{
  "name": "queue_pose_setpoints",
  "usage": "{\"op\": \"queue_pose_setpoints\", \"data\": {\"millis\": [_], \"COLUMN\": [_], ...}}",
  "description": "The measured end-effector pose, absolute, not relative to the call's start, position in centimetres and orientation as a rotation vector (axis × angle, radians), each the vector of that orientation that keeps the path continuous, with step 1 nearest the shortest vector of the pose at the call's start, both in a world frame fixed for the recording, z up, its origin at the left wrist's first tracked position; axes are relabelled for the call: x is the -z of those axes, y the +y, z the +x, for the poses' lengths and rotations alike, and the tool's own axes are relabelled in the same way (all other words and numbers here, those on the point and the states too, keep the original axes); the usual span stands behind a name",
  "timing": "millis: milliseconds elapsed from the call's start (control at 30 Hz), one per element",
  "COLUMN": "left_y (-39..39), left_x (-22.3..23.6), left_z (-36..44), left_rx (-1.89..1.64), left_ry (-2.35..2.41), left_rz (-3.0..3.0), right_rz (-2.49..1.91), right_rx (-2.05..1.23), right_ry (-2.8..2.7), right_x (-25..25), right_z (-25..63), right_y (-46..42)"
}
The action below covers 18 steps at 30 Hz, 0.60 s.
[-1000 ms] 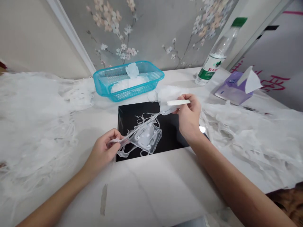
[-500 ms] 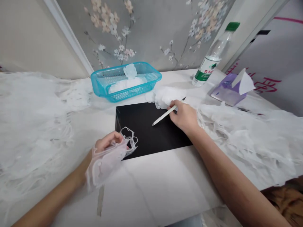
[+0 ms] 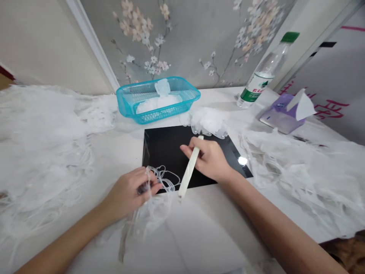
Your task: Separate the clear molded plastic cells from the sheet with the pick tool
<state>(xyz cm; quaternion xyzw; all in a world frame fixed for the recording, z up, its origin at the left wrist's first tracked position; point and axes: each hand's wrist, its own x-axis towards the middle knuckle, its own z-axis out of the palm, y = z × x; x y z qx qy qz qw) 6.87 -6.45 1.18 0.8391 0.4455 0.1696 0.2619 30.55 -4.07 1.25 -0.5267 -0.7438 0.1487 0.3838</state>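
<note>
My left hand (image 3: 134,190) is closed on a thin white lace piece (image 3: 162,182) at the near left corner of a black mat (image 3: 168,146). The lace trails from my fingers down over the white table. My right hand (image 3: 209,158) grips a white flat stick tool (image 3: 188,173) over the mat's near edge; the stick slants down toward the lace, its tip just off the mat. A small heap of white lace (image 3: 208,120) lies at the mat's far edge.
A turquoise basket (image 3: 128,102) with white pieces in it stands behind the mat. A clear bottle (image 3: 264,74) with a green cap and a purple tissue pack (image 3: 281,114) stand at the back right. Piles of white lace scraps (image 3: 42,144) (image 3: 308,179) cover both sides.
The lace stretched between both hands came apart. My right hand left one part by the far heap and came down to the mat's near edge with the stick; my left hand kept the rest.
</note>
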Motion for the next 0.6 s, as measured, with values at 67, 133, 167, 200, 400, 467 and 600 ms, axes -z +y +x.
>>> {"op": "queue_pose_setpoints", "data": {"millis": [67, 133, 167, 200, 400, 467, 600], "left_y": [-6.4, -6.2, -6.0, -5.8, -5.6, -5.8, -6.3], "left_x": [-1.2, -1.3, -1.3, -1.3, -1.2, -1.1, -1.0], "left_z": [6.8, 6.6, 6.6, 6.5, 6.3, 6.1, 5.9], "left_rx": [-0.555, -0.696, -0.772, -0.841, -0.828, -0.739, -0.699], "left_ry": [1.364, 1.439, 1.459, 1.476, 1.576, 1.658, 1.738], "left_rz": [2.064, 1.879, 1.804, 1.744, 1.827, 1.943, 2.049], "right_rz": [-1.229, -1.134, -1.086, -1.043, -0.890, -0.950, -1.087], "right_rx": [-0.571, -0.705, -0.751, -0.784, -0.748, -0.670, -0.510], "right_ry": [-1.928, -1.952, -1.981, -2.022, -2.414, -2.414, -2.322], "right_x": [-1.6, -2.0, -2.1, -2.2, -0.8, -0.4, 0.0], "right_z": [29.7, 28.7, 28.1, 27.4, 24.4, 24.1, 24.0], "right_y": [-4.8, -5.8, -6.4, -7.0, -9.5, -9.6, -9.4]}}
